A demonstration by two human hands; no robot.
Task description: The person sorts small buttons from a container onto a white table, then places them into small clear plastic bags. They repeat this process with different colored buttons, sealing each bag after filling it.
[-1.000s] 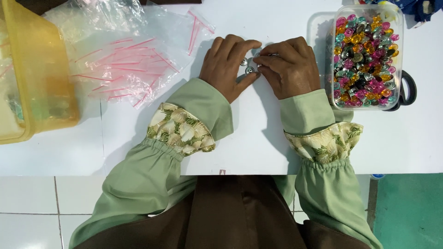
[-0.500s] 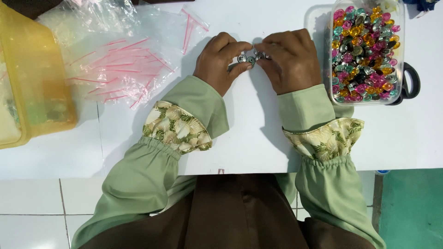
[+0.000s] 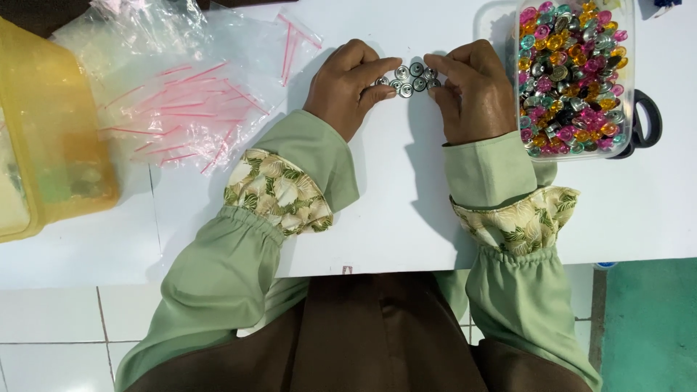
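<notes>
A: How many buttons are lying there?

B: About seven round silver metal buttons [image 3: 408,78], clustered in a row running side to side on the white table [image 3: 392,210], left of the clear tub of coloured beads [image 3: 572,76].

A: And the hands?

B: Left hand [image 3: 348,87] and right hand [image 3: 472,91] are pinching the cluster's ends, fingers narrowed.

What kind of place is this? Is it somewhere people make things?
Probably a small craft or packing table at home. A clear tub of colourful shiny buttons stands by the right hand, small plastic bags lie beside the left hand, and both hands arrange silver buttons.
</notes>
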